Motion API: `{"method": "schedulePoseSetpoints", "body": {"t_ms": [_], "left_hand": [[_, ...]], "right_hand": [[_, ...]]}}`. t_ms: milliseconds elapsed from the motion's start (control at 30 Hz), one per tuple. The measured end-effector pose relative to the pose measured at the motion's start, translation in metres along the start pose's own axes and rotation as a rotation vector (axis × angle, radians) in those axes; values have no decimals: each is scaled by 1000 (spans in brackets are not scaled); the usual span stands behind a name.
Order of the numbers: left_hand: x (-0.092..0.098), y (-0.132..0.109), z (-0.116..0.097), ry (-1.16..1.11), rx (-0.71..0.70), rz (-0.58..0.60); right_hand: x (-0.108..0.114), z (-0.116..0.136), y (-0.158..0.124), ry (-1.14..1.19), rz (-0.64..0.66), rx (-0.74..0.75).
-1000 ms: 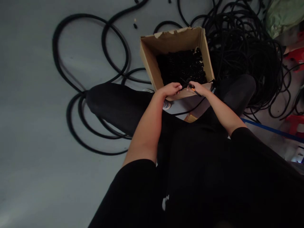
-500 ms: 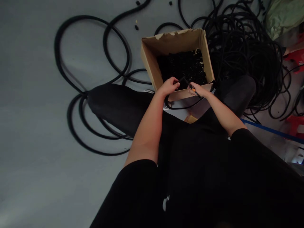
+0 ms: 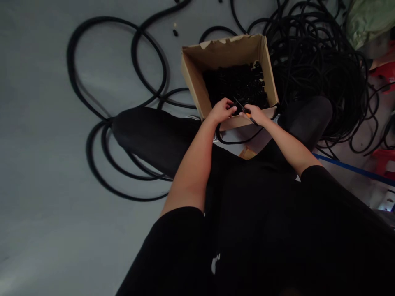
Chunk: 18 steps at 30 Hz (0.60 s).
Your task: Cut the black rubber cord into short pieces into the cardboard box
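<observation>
Your right hand [image 3: 256, 115] is gripping a slim black piece with an orange band [image 3: 247, 114], its fingers [image 3: 252, 111] closed around the banded part while the black ends stick out on both sides of them. Your left hand [image 3: 220, 110] is curling its fingers [image 3: 231, 109] just beside that piece, nearly closed, though you cannot tell from this view whether they are actually holding anything. Directly beneath your fingers, both hands are hovering over the near wall of an open brown cardboard box [image 3: 228, 45] with a torn upper flap edge, and just beyond your fingertips a dense mass of small black parts [image 3: 237, 84] is filling the bottom of that box. Below your fingers, a thin black cable [image 3: 237, 142] is looping past the box's near corner. Out to the right of your fingers, a large tangled heap of black rubber hose [image 3: 311, 70] is lying on the grey floor [image 3: 46, 123] against the box, and well to the left of them wide black hose loops [image 3: 117, 53] are sprawling across that floor. Well past your fingers, a few small black bits [image 3: 175, 33] are lying on the floor, and a pale green sack [image 3: 365, 22] is sitting in the far corner.
</observation>
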<state>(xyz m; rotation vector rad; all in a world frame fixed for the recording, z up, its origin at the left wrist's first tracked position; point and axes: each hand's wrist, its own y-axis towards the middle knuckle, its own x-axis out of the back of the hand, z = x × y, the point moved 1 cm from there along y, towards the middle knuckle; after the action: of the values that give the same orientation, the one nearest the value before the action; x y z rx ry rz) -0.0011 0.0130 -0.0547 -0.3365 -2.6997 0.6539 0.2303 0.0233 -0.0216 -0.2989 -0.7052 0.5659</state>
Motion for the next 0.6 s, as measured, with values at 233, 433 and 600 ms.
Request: {"method": "schedulePoseSetpoints", "body": {"t_ms": [233, 433, 600], "left_hand": [[4, -1, 0, -22, -44, 7], [6, -10, -17, 31, 58, 120], [9, -10, -17, 52, 50, 67]], "right_hand": [[1, 3, -1, 117, 86, -25], [6, 1, 0, 101, 75, 62], [6, -7, 1, 104, 129, 6]]}}
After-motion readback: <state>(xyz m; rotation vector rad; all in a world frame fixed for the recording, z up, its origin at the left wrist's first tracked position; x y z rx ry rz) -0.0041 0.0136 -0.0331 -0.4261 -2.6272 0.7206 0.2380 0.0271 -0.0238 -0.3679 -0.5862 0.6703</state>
